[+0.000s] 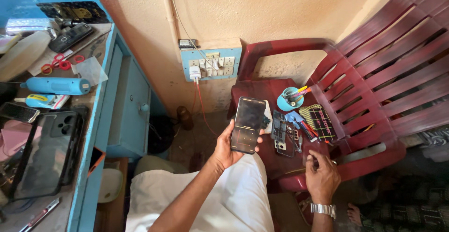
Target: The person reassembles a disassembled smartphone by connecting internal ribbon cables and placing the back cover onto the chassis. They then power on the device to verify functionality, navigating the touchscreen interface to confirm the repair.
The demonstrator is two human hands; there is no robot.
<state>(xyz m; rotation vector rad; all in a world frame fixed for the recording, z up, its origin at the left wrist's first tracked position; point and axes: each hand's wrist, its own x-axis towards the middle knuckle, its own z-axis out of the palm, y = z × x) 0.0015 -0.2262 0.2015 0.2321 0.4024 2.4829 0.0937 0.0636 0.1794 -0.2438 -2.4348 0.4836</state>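
- Fingers of my left hand (228, 148) are curled round the edges of a dark smartphone (248, 125), thumb along its left side, the others wrapped behind and showing at the right edge; the phone stands nearly upright, its dim screen facing me, above my white-clad lap.
- Curled in close on my right hand (322, 176), the fingertips pinch something thin at the front of the chair seat; I cannot tell what it is. A metal watch (323, 209) sits on that wrist.
- Under both hands is a dark red plastic chair (383, 68), and its seat serves as a work surface.
- To my left stands a blue table (100, 119) with a black phone case (49, 155), a blue cylinder-shaped tool (56, 85), red-handled scissors (61, 64) and an old keypad phone (70, 36) on it.
- On the seat, just right of the held phone, lies an opened phone body (282, 135) with its insides showing.
- Beside that lies a dark patterned pouch (318, 121), with a few thin tools near it.
- At the back of the seat sits a small blue cup (290, 99), holding several coloured sticks or picks that lean to the right.
- On the wall behind is a blue switchboard (211, 63) with a white charger (194, 74) plugged in.
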